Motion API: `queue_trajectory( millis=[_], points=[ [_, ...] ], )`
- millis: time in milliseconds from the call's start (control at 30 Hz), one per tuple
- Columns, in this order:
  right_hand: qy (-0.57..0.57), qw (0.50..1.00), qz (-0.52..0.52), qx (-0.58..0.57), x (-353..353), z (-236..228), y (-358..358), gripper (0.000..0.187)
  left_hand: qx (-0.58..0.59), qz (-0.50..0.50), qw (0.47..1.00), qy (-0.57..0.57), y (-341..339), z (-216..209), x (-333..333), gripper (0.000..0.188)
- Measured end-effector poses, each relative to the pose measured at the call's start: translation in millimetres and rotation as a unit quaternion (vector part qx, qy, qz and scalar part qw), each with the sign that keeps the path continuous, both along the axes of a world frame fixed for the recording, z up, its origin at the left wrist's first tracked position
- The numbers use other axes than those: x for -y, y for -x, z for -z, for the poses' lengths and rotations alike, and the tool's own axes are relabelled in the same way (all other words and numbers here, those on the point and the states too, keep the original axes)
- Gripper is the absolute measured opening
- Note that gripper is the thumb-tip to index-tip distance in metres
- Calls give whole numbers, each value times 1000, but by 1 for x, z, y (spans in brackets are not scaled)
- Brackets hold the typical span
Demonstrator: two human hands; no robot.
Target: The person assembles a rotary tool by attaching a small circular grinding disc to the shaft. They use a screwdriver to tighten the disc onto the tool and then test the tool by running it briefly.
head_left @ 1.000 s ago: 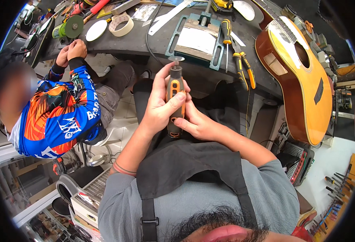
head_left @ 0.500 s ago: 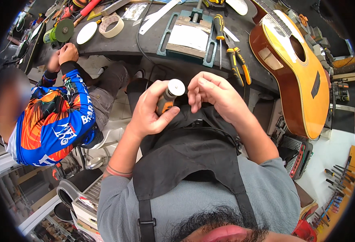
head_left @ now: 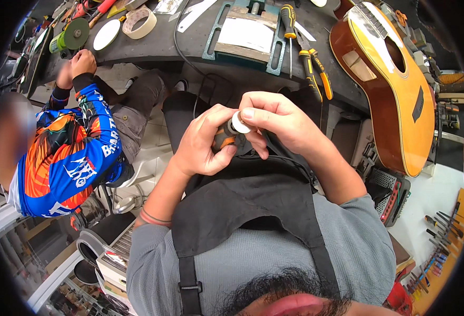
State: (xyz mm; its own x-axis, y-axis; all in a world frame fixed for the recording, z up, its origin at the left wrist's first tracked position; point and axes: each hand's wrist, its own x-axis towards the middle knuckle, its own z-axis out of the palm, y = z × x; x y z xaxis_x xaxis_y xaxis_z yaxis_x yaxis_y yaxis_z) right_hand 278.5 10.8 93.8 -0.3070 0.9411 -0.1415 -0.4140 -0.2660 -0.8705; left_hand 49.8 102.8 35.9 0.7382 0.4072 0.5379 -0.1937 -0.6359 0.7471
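L hand (head_left: 203, 145) + R hand (head_left: 274, 118) fingers tight round rotary tool (head_left: 231, 131)

You've got a small rotary tool (head_left: 226, 136) with a dark body and orange grip patches, held up in front of your chest above the black apron. It's tipped so its working end faces up toward you, and a round white disc (head_left: 240, 122) with a dark centre sits on that end. Most of the body is hidden, so only the head and a strip of orange show.
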Motion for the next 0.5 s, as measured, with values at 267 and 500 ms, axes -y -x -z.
queue_trajectory(
  millis=[267, 500],
  points=[
    [8, 998, -59, -9, -6, 8, -18, 31, -80, 10, 997, -4, 5, -4, 6, 52],
    [58, 993, 71, -81, 2, 16, 3, 28, -34, -78, 995, -52, -9, 0, 9, 58]
  ],
)
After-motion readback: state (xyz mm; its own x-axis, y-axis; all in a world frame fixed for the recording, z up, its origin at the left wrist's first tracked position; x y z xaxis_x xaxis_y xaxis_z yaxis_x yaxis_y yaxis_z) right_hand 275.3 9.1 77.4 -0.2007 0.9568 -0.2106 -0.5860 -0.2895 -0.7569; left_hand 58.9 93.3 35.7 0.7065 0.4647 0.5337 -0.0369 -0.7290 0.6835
